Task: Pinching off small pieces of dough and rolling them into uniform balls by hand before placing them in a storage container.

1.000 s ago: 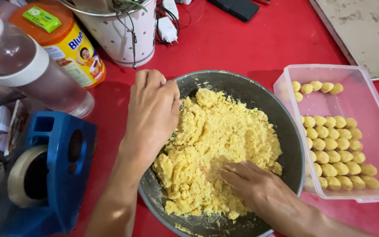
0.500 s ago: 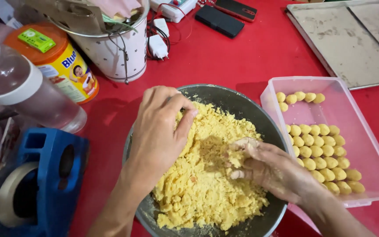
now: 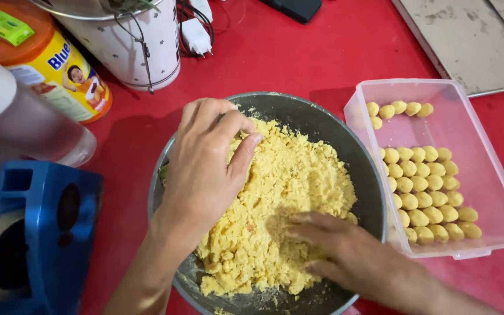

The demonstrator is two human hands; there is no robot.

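Note:
A dark round metal pan (image 3: 328, 129) sits on the red table and holds a heap of crumbly yellow dough (image 3: 290, 186). My left hand (image 3: 205, 166) rests on the left side of the heap, fingers curled with the tips pressing into the dough near the far rim. My right hand (image 3: 357, 259) lies low on the near right of the heap, fingers spread flat into the crumbs. To the right stands a clear plastic box (image 3: 485, 175) with rows of small yellow dough balls (image 3: 424, 192).
At the left are a blue tape dispenser (image 3: 36, 233), a clear bottle lying down (image 3: 24, 122) and an orange-lidded yellow tin (image 3: 48, 64). A white pot (image 3: 129, 46), a white charger (image 3: 196, 32) and a dark phone (image 3: 296, 9) stand behind. A grey tray (image 3: 468, 41) is far right.
My right hand slid from the middle of the heap down to its near right and flattened. My left hand shifted its fingers into the dough near the far rim.

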